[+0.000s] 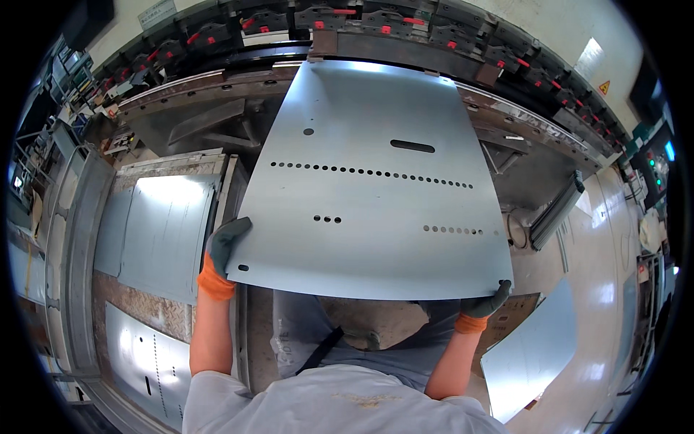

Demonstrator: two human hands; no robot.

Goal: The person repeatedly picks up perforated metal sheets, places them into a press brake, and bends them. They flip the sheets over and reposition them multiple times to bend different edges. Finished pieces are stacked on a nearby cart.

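The left hand [228, 243], in a grey glove with an orange cuff, pinches the left edge of a sheet-metal panel [369, 257] near its closest corner; the right hand [496, 299], gloved alike, grips the near right corner. The panel lies nearly flat in front of the person's body, its long axis running away from the waist, its far edge at the bed of a press brake [217, 79]. Rows of round holes cross it sideways, and a slot [413, 146] (the largest opening) sits toward the far right.

To the left, a metal-framed platform [144, 293] carries plain metal sheets [163, 246] and, nearer the person, a perforated sheet [134, 362]. To the right, another bare sheet [538, 351] partly covers a brown board [522, 312].

The panel hides whichever fingers are underneath it. I cannot tell whether its far edge touches the machine's tooling. The perforated sheet is partly cut off by the dark rim.
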